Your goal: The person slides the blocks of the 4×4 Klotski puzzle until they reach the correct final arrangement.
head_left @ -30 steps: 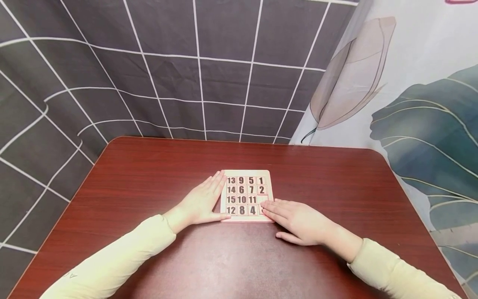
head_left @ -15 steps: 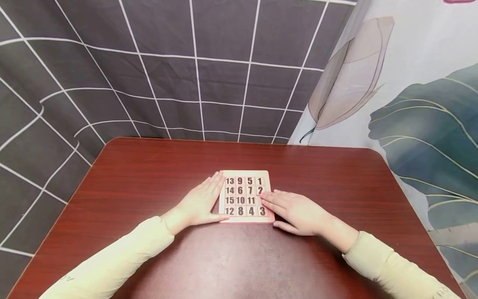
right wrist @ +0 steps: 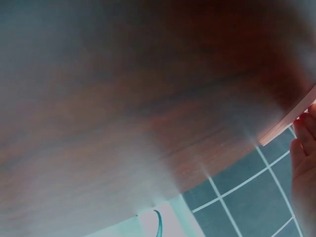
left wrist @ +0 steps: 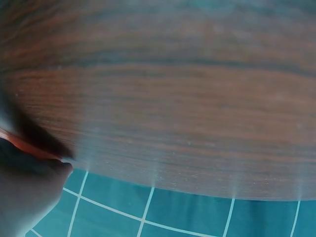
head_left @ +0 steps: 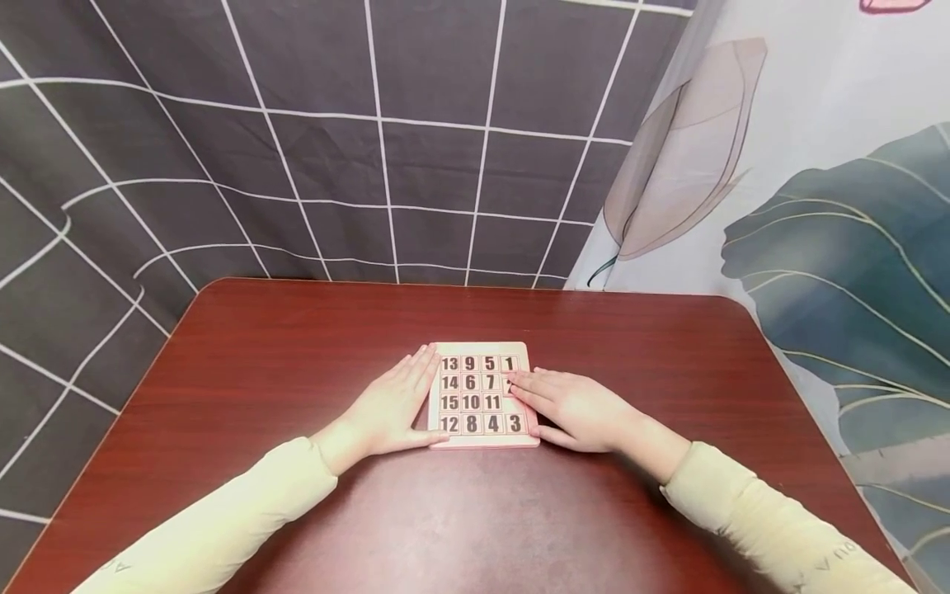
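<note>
In the lower middle of the frame, a pale, flat, square number puzzle (head_left: 481,403) lay on a shiny red-brown table with wood lines (head_left: 334,318). It had rows of small square tiles with big dark numbers, with 13, 9, 5 and 1 along the top. Near its right side, in the third row, there was a bare gap (head_left: 512,405) just past the tile marked 11 (head_left: 492,403). On the puzzle's left, the person's left hand (head_left: 389,406) had straight fingers along the edge and its thumb on the bottom left corner, so it seemed to hold the puzzle in place. On the puzzle's right, the right hand (head_left: 582,408) had straight fingers too, not curled round anything. Its fingertips touched the end tile of the second row (head_left: 507,385) and hid most of its number. The step in hand looked like sliding tiles about, one at a time. The next move seemed to call for a light, straight push, since the touched tile had the gap just below it, and for the left hand to press enough to stop slipping. Across the upper part of the frame hung a dark grey cloth with white lines (head_left: 430,165).
</note>
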Tool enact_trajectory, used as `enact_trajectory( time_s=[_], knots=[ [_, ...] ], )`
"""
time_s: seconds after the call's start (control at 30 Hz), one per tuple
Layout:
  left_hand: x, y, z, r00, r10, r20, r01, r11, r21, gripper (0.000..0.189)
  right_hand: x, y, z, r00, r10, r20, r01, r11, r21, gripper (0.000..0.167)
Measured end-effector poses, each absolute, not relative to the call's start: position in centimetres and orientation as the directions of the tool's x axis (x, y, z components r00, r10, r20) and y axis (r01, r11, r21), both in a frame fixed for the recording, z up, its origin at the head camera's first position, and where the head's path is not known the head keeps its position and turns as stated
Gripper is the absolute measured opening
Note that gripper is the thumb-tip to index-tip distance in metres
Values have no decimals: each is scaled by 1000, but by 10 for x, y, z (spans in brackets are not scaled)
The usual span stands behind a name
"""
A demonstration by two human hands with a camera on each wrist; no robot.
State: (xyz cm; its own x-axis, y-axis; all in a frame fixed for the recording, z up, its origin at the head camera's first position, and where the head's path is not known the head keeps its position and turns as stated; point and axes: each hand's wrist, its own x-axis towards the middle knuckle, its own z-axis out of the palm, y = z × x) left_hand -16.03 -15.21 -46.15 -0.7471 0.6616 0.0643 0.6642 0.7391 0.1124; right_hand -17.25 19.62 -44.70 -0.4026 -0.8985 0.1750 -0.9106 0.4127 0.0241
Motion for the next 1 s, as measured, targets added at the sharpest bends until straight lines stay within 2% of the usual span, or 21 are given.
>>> enact_trajectory(
  time_s=[0.3, 0.6, 1.0],
  knots=[
    [-157, -154, -464, -752, 655, 70, 659, 747, 92, 113, -150, 196, -449, -381, -903, 197, -918, 395, 35, 57],
    [-159, -151, -464, -744, 663, 79, 668, 737, 104, 113, -168, 196, -447, -407, -885, 228, -910, 414, -18, 57],
    [-161, -150, -466, -749, 659, 69, 663, 741, 105, 112, -201, 187, -445, -526, -840, 132, -850, 526, -32, 54]
  ],
)
